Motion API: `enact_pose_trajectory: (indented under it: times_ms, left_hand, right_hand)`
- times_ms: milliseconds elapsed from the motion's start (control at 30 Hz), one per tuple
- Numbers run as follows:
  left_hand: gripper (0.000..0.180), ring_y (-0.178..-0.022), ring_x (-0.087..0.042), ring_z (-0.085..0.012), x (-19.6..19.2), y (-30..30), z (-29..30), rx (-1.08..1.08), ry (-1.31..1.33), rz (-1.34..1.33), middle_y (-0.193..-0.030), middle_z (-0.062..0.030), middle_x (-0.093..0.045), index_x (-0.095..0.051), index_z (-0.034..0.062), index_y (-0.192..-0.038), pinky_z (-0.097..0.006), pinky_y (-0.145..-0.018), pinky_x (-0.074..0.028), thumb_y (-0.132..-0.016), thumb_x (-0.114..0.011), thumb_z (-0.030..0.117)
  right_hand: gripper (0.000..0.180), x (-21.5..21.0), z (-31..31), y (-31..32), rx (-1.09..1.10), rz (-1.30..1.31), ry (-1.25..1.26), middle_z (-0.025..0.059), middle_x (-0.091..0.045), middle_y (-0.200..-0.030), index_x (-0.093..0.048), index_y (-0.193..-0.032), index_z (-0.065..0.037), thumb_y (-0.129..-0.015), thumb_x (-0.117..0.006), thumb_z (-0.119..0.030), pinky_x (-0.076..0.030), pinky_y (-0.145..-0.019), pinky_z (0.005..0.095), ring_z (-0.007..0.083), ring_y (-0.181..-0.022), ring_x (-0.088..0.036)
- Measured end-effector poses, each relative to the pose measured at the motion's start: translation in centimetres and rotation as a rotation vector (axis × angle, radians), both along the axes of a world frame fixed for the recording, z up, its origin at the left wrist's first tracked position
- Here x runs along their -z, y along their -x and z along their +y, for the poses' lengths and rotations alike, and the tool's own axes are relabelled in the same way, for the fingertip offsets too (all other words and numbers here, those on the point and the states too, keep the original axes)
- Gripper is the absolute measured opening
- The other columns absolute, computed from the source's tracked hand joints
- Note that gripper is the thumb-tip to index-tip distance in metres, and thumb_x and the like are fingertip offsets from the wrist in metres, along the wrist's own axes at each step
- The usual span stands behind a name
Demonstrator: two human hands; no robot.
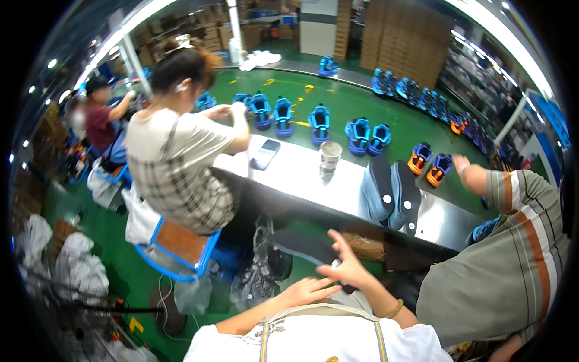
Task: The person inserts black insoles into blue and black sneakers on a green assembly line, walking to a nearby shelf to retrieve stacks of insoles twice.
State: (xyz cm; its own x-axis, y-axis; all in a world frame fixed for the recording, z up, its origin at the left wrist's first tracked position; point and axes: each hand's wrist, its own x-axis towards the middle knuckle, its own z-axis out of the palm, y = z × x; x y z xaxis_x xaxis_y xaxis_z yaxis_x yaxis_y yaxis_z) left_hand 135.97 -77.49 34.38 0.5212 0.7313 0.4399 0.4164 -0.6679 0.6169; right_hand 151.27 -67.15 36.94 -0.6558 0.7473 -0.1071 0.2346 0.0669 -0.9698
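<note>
A dark insole [300, 246] is held out over the gap in front of the metal bench, its toe end pointing left. My right hand [354, 273] grips it near the heel, thumb across it and one finger raised. A small white round sticker [336, 263] shows by those fingers. My left hand [307, 291] lies flat beside the heel end, fingers stretched toward the right hand; whether it touches the insole I cannot tell. On the bench ahead stand two stacks of insoles, a left stack [377, 188] and a right stack [404, 196], with white round stickers on top.
The metal bench [295, 181] carries a phone [265, 154] and a tub [330, 158]. Blue sneakers [319, 123] and orange-black sneakers [439, 170] line the green surface beyond. One co-worker [181, 145] sits left, another [500, 253] close at right. A plastic bag [256, 271] hangs below the bench.
</note>
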Motion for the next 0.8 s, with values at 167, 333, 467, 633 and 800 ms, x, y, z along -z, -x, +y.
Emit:
enact_pose_trajectory:
  times_ms: [167, 333, 467, 633, 800]
  left_hand:
    - [0.031, -0.068, -0.056, -0.0226, -4.3, 1.2, 11.7, -0.061, -0.137, -0.089, -0.098, -0.0093, -0.060, -0.060, 0.0053, -0.097, -0.031, -0.062, -0.043, -0.066, -0.063, -0.001]
    - [0.022, -0.070, -0.057, -0.0232, -3.8, 1.9, 23.7, -0.038, -0.107, -0.153, -0.079, -0.0079, -0.061, -0.059, 0.0027, -0.091, -0.031, -0.063, -0.042, -0.069, -0.061, -0.001]
    - [0.023, -0.071, -0.057, -0.0250, -3.2, 3.5, 32.0, -0.141, 0.017, -0.167, -0.079, -0.0097, -0.061, -0.059, 0.0027, -0.093, -0.032, -0.065, -0.042, -0.070, -0.060, 0.001]
    - [0.022, -0.083, -0.057, -0.0254, -2.0, 5.9, 44.8, -0.487, 0.338, -0.271, -0.089, -0.0126, -0.061, -0.060, 0.0023, -0.097, -0.031, -0.076, -0.043, -0.077, -0.058, 0.009]
    - [0.044, -0.114, -0.038, -0.0333, 1.7, 4.0, 57.8, -0.621, 0.158, 0.099, -0.118, -0.0149, -0.048, -0.050, 0.0098, -0.117, -0.037, -0.092, -0.033, -0.077, -0.059, 0.027]
  right_hand:
    - [0.061, -3.0, 12.8, -5.5, 0.667, -0.067, -0.562, 0.0103, -0.045, -0.103, -0.046, -0.122, -0.003, -0.069, -0.071, -0.018, -0.035, -0.087, 0.0291, 0.0196, -0.095, -0.044]
    - [0.054, -1.1, 22.5, -11.3, 0.683, -0.563, -0.748, 0.0269, -0.043, -0.120, -0.049, -0.119, -0.004, -0.074, -0.064, -0.031, -0.038, -0.088, 0.0390, 0.0393, -0.107, -0.046]
    - [0.046, -1.1, 25.4, -13.2, 0.528, -0.721, -0.589, 0.0268, -0.046, -0.117, -0.054, -0.112, -0.003, -0.074, -0.065, -0.027, -0.039, -0.088, 0.0398, 0.0393, -0.103, -0.048]
    - [0.025, -8.3, 31.6, -14.3, 0.531, -0.713, -0.871, 0.0205, -0.053, -0.111, -0.064, -0.089, -0.001, -0.071, -0.067, -0.017, -0.044, -0.075, 0.0363, 0.0322, -0.084, -0.054]
    - [0.007, -9.0, 39.9, -9.6, 0.625, -0.664, -1.075, 0.0114, -0.061, -0.098, -0.063, -0.070, -0.003, -0.066, -0.065, -0.008, -0.044, -0.067, 0.0344, 0.0249, -0.075, -0.054]
